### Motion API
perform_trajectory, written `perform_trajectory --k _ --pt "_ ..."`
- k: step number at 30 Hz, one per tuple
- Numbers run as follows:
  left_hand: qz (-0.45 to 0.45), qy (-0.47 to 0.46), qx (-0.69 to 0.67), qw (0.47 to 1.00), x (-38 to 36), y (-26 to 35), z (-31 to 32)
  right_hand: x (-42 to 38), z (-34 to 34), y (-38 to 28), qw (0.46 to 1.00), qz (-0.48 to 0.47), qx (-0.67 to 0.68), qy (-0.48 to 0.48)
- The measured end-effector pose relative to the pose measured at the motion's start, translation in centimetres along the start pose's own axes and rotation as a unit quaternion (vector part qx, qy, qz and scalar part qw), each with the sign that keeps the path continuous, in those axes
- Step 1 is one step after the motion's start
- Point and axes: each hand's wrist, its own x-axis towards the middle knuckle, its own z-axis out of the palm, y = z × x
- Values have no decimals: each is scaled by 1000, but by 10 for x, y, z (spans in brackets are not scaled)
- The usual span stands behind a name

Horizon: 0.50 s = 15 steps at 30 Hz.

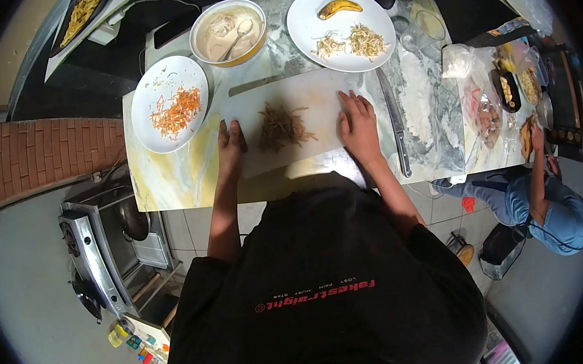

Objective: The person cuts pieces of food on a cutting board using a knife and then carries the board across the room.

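A white cutting board (329,139) lies in front of me with a pile of thin brown strips (284,126) on it. My left hand (231,145) grips the board's left edge, the thumb on the near side and some fingers hidden. At the right edge my right hand (359,124) holds the board, thumb and fingers curled over its rim. Just right of that hand rests a long knife (393,117) with a dark handle. Left of the board stands a white plate (146,131) with shredded orange and white pieces (177,113).
Behind the board are a bowl of pale batter (262,38) with a spoon (235,38) and a plate (301,29) holding a banana (339,8) and pale shreds. White powder dusts the table's right side. Another person (546,205) works at the far right, near bags and food.
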Motion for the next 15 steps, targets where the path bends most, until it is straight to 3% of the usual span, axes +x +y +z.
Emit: perform_trajectory --k 4,9,15 --pt "-8 59 -33 998 -14 -3 -6 2 -11 -6 998 -2 65 -24" --pt "-13 -1 -59 998 -26 0 -40 1 -24 -27 960 76 261 -69" --pt "-19 90 -75 993 -88 31 -61 4 -45 -72 929 59 351 -104"
